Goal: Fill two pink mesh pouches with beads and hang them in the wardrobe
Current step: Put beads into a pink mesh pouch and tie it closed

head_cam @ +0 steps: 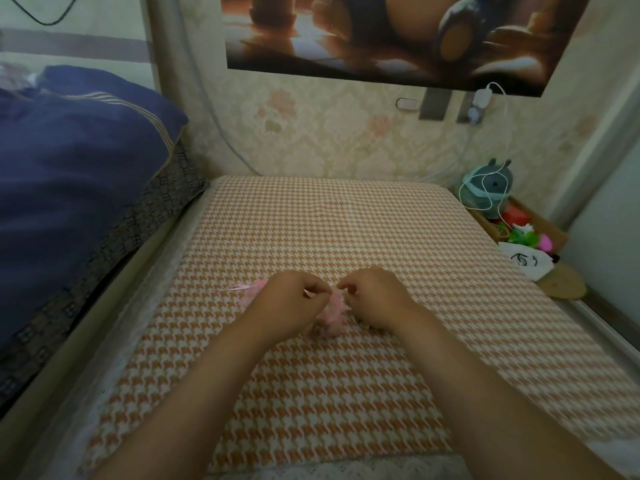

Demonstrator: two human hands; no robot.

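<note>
A pink mesh pouch (333, 315) stands on the orange and white houndstooth cloth (329, 233), between the two hands and near the front half of the surface. The left hand (287, 303) has its fingers curled, with thumb and forefinger closed on the top of this pouch. The right hand (375, 299) does the same from the other side. Whether they pinch the mesh edge itself or a thin drawstring is too small to tell. A second pink pouch (251, 294) lies just behind the left hand, partly hidden by it, and its thin ribbon (239, 288) lies loose on the cloth toward the left. I cannot see any beads clearly.

I judge that the pouch is very light and very soft. It has no stiffness, so it probably collapses when nothing holds the mouth open. The mesh looks fine and may catch on a nail or tear if it is pulled hard. With beads inside, the bottom would become heavier and sag, and small beads could roll out if the pouch tips. The best place to hold is the rim of the mouth, on two opposite sides, or the ribbon when it is time to close and carry it. Squeezing the body would only crush it.
</note>
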